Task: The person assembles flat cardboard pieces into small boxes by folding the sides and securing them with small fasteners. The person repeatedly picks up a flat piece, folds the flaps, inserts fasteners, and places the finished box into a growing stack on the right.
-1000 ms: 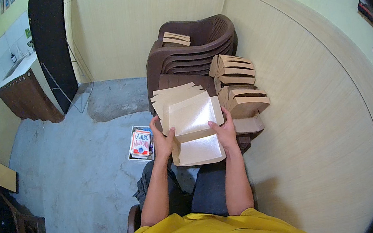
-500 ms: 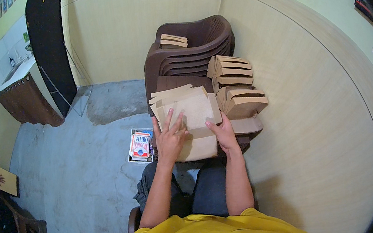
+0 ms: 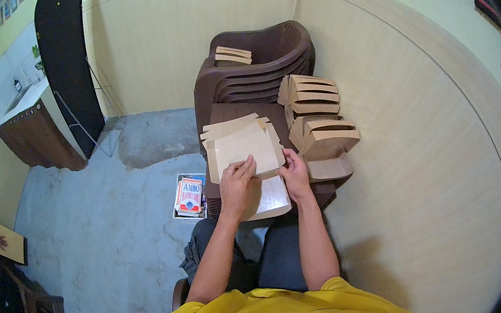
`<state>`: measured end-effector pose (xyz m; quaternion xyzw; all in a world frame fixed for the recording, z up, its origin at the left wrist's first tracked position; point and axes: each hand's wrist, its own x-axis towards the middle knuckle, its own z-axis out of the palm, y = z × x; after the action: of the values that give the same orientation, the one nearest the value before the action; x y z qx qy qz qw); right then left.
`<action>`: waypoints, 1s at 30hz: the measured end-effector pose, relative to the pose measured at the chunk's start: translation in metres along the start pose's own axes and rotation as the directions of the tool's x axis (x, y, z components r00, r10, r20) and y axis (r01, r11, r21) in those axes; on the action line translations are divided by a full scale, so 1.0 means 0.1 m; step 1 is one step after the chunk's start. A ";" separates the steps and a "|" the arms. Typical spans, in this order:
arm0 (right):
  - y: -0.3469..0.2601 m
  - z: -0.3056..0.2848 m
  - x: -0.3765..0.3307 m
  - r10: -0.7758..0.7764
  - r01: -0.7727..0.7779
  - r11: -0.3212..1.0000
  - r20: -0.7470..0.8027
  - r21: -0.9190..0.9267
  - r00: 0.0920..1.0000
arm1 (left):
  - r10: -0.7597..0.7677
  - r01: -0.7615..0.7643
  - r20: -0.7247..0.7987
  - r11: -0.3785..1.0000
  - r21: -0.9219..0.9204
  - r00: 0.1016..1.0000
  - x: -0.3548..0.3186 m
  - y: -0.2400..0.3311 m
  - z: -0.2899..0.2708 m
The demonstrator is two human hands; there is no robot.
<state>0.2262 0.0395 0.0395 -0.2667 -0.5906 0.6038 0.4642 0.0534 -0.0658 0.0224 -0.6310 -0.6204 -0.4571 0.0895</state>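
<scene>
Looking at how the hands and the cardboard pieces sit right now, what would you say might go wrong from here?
The flat cardboard piece lies under both the left hand and the right hand on a loose stack; pressing unevenly might slide the sheets off toward the floor. The folded boxes are piled close beside the right hand, so an elbow or wrist nudge could topple them. The stool beneath looks crowded, leaving little spare room.
</scene>
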 end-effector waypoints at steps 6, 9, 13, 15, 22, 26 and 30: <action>-0.10 -0.02 -0.03 -0.037 0.036 0.999 -0.041 -0.028 0.998 | 0.076 -0.086 0.086 0.990 0.113 0.993 -0.01 -0.05 -0.02; -0.18 0.01 -0.03 0.012 -0.010 1.000 -0.130 0.009 0.991 | 0.115 -0.123 0.062 0.979 0.162 0.991 0.01 -0.01 -0.07; -0.22 -0.01 0.03 0.080 -0.092 0.995 -0.272 -0.033 0.959 | 0.109 -0.132 0.134 0.976 0.174 0.985 0.04 0.13 -0.17; -0.19 -0.03 0.05 0.035 -0.066 0.995 -0.342 -0.080 0.939 | 0.056 -0.085 0.178 0.984 0.158 0.982 0.06 0.20 -0.23; -0.25 -0.04 -0.06 0.012 -0.065 0.979 -0.267 -0.192 0.964 | -0.045 0.039 -0.050 0.993 -0.108 0.998 0.29 0.39 -0.47; -0.39 0.15 -0.17 -0.039 0.007 0.983 -0.171 -0.185 0.984 | -0.507 0.384 -0.069 0.727 -0.569 0.859 0.61 0.60 -0.47; -0.44 0.34 -0.21 -0.073 0.066 0.995 -0.091 -0.076 0.993 | -0.425 0.372 -0.040 0.830 -0.416 0.904 0.74 0.74 -0.50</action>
<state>0.2167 -0.0007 0.0821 -0.2909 -0.5986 0.5522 0.5021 0.0800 -0.0632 0.1351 -0.4611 -0.6249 -0.6224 -0.0977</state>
